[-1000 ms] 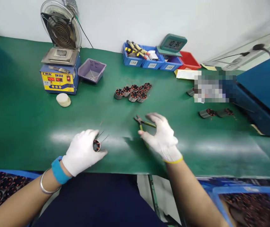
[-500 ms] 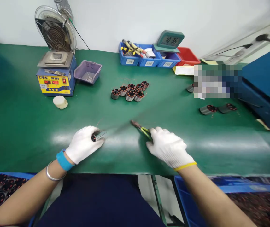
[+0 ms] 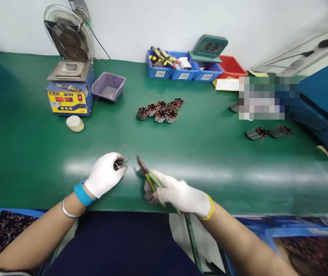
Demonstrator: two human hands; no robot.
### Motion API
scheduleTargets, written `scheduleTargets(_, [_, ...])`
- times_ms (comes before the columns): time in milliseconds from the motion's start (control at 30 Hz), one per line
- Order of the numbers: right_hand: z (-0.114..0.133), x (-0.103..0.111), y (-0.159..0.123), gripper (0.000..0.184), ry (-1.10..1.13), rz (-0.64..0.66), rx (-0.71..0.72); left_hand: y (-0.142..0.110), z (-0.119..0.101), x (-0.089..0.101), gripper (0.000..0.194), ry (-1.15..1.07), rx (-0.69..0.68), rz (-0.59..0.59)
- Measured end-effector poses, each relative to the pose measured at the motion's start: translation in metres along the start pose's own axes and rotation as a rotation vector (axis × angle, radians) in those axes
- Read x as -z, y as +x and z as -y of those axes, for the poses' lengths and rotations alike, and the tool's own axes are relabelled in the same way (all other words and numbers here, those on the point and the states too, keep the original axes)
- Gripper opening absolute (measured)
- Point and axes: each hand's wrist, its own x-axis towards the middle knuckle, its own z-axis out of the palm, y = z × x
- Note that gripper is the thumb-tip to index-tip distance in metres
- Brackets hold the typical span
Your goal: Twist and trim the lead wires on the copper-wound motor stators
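My left hand (image 3: 105, 173), in a white glove, grips a small motor stator (image 3: 116, 166) just above the green bench. Thin wire ends stick out of the stator past the fingertips; most of its body is hidden by the glove. To the right, my gloved right hand (image 3: 171, 189) holds cutting pliers (image 3: 150, 180) with green handles, their dark jaws pointing up and left toward the stator, apart from it. Farther back on the bench stands a cluster of several stators (image 3: 160, 115) with copper windings and loose wires.
A solder pot (image 3: 70, 94) stands back left, beside a purple tray (image 3: 109, 86) and a white round block (image 3: 75, 124). Blue bins (image 3: 183, 76) with tools and a clock (image 3: 211, 46) line the wall. More stators (image 3: 257, 133) lie right; crates of parts (image 3: 7, 230) flank my lap.
My right hand has brought the pliers left and nearer to my left hand, turning the jaws upward. My left hand keeps the stator almost in place.
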Motion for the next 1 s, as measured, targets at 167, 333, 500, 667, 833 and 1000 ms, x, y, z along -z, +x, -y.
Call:
scheduleTargets(167, [0.007,-0.003,0.009,0.036,0.184,0.134,-0.089,-0.001,0.000,0.001,0.015,0.025,-0.034,0.018])
scheduleTargets(333, [0.007,-0.002,0.012,0.025,0.080,0.114,-0.091,0.000,-0.001,0.002,0.013,0.046,-0.038,0.025])
scheduleTargets(500, [0.011,-0.004,0.020,0.024,-0.002,0.068,-0.070,0.000,-0.001,0.002,0.012,0.040,-0.056,0.026])
scheduleTargets(667, [0.011,-0.006,0.025,0.026,-0.132,0.007,-0.067,0.000,-0.002,0.003,0.012,0.056,-0.043,0.047])
scheduleTargets(833, [0.012,-0.005,0.028,0.024,-0.203,-0.010,-0.080,0.002,-0.003,0.002,0.012,0.061,-0.042,0.047])
scheduleTargets(1000, [0.015,-0.002,0.025,0.037,-0.601,-0.148,-0.061,-0.008,-0.003,0.013,0.037,0.118,-0.030,0.028])
